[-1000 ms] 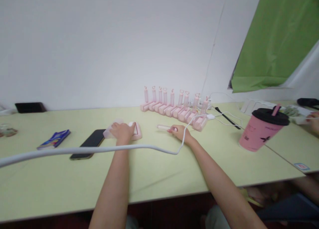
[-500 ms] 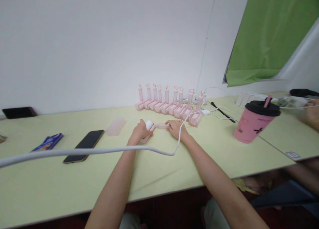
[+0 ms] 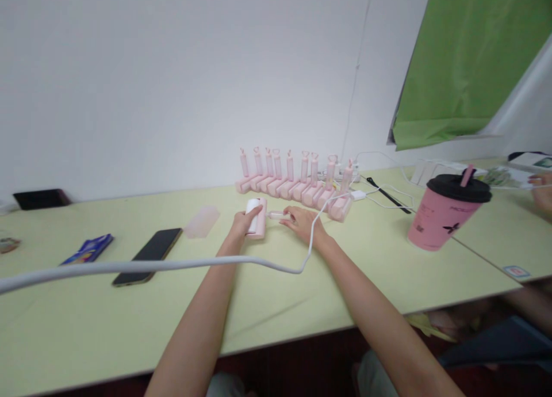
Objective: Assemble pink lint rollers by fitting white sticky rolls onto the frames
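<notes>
Mid-frame, your right hand (image 3: 305, 222) pinches a clear tube (image 3: 277, 215) pointing left at the pink case (image 3: 260, 226) your left hand (image 3: 242, 223) grips; contact is hard to tell.

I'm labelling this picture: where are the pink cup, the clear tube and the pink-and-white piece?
Pink cup (image 3: 444, 220), head view: side of its body.
Clear tube (image 3: 276, 215), head view: middle of its visible length.
Pink-and-white piece (image 3: 261, 220), head view: pink part of its body.

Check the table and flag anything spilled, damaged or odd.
The white cable looks odd: it cuts across the view in front of the phone, left forearm and right hand. No spill or damage shows.
</notes>
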A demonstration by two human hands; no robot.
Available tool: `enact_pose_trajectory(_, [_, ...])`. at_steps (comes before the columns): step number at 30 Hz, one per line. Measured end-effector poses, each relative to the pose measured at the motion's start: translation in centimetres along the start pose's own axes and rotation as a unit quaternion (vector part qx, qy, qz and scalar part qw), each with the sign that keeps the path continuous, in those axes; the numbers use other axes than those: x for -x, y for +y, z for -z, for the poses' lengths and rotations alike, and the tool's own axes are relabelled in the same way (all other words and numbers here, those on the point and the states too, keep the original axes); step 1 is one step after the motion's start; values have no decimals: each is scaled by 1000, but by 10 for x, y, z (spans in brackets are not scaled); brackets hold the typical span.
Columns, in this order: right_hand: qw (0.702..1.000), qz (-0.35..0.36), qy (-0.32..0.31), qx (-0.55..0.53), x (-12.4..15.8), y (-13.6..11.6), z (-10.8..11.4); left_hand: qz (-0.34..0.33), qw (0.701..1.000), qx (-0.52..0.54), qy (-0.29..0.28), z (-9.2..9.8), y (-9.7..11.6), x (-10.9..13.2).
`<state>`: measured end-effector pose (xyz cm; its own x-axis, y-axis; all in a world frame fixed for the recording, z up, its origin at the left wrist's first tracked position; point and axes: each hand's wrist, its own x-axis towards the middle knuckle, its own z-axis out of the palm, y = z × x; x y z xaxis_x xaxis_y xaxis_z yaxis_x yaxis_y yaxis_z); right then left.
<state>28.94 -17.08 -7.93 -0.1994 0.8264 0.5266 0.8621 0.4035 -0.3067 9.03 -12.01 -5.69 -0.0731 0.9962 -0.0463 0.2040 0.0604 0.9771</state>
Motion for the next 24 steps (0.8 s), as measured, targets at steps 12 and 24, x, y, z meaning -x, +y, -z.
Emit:
enact_pose_trajectory(12, [999,-9,-35,11,2,-2,6,-20,996,74,-38,-8,-2,4])
enact_pose_trajectory(24, [992,-35,-94,75,6,-5,7,-20,999,37,-29,-17,-17,-3])
